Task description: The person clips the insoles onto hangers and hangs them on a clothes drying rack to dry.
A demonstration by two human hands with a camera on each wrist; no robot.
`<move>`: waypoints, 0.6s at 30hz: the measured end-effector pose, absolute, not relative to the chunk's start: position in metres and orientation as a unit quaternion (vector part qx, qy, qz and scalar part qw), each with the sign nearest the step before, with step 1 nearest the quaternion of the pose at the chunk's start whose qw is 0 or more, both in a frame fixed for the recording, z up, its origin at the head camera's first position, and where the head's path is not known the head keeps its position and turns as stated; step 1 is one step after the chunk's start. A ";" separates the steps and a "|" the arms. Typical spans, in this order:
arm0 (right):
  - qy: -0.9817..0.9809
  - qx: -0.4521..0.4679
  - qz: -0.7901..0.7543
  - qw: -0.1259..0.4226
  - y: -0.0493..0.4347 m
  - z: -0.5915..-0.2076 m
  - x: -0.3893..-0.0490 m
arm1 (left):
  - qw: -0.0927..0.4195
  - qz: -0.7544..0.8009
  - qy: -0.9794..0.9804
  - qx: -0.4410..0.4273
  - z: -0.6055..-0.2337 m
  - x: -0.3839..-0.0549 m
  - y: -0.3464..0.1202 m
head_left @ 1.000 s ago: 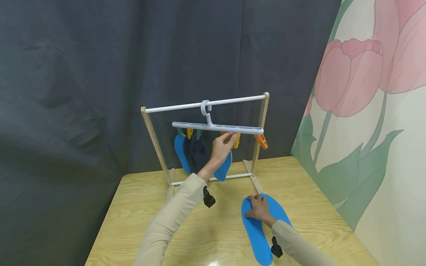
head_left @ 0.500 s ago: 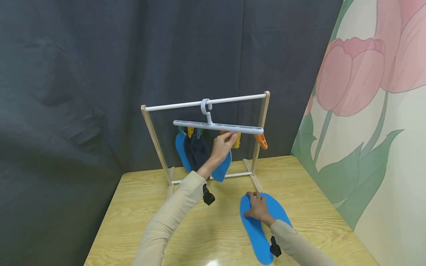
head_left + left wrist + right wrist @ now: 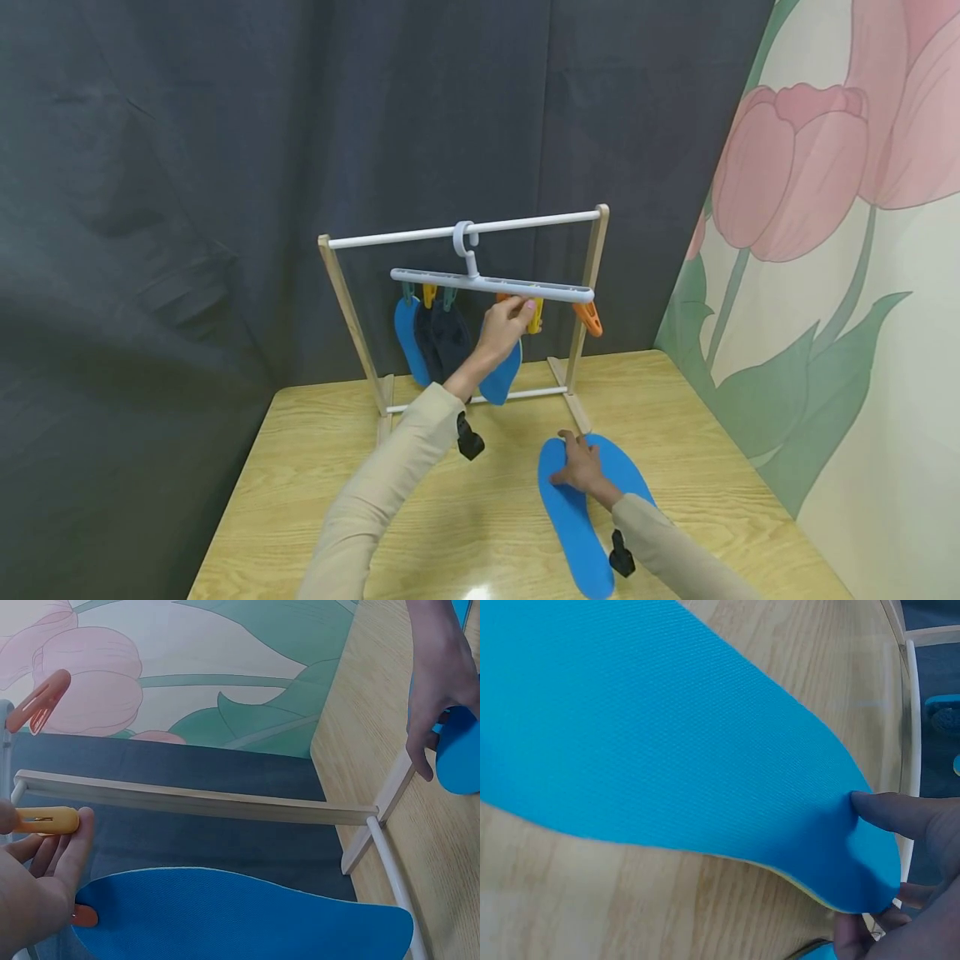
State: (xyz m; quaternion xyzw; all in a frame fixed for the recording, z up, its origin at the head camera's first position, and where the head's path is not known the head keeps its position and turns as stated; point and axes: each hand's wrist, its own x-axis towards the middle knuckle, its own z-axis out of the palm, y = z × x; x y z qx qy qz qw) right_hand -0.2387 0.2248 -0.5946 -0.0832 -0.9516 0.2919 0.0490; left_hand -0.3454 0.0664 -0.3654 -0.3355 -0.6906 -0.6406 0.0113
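Left hand (image 3: pixel 501 333) pinches yellow peg (image 3: pixel 536 315); right hand (image 3: pixel 582 469) clamps loose blue insole (image 3: pixel 576 529) at far end. Apparently pegging; next calls for raising insole.

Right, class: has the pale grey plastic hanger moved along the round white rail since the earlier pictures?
No: in the head view, the hanger hooks the rail at the same spot, judged from the left wooden post.

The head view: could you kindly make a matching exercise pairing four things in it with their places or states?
1. Grey hanger
2. Left hand
3. Right hand
4. Dark curtain

A. Grips a blue insole
B. Behind the wooden rack
C. Hooked over the white rod
D. Pinches a yellow clothespin

Pairs: 1-C, 2-D, 3-A, 4-B
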 end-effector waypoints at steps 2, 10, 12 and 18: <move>-0.949 -0.080 0.302 0.045 0.226 -0.594 -0.239 | 0.010 -0.642 -0.690 -0.336 -0.365 -0.345 0.066; -0.934 -0.078 0.348 0.031 0.230 -0.588 -0.239 | -0.013 -0.654 -0.675 -0.341 -0.366 -0.345 0.066; -0.933 -0.078 0.351 0.031 0.231 -0.587 -0.239 | -0.022 -0.657 -0.670 -0.345 -0.366 -0.345 0.066; -0.927 -0.086 0.363 0.020 0.232 -0.582 -0.239 | -0.052 -0.663 -0.659 -0.350 -0.365 -0.345 0.067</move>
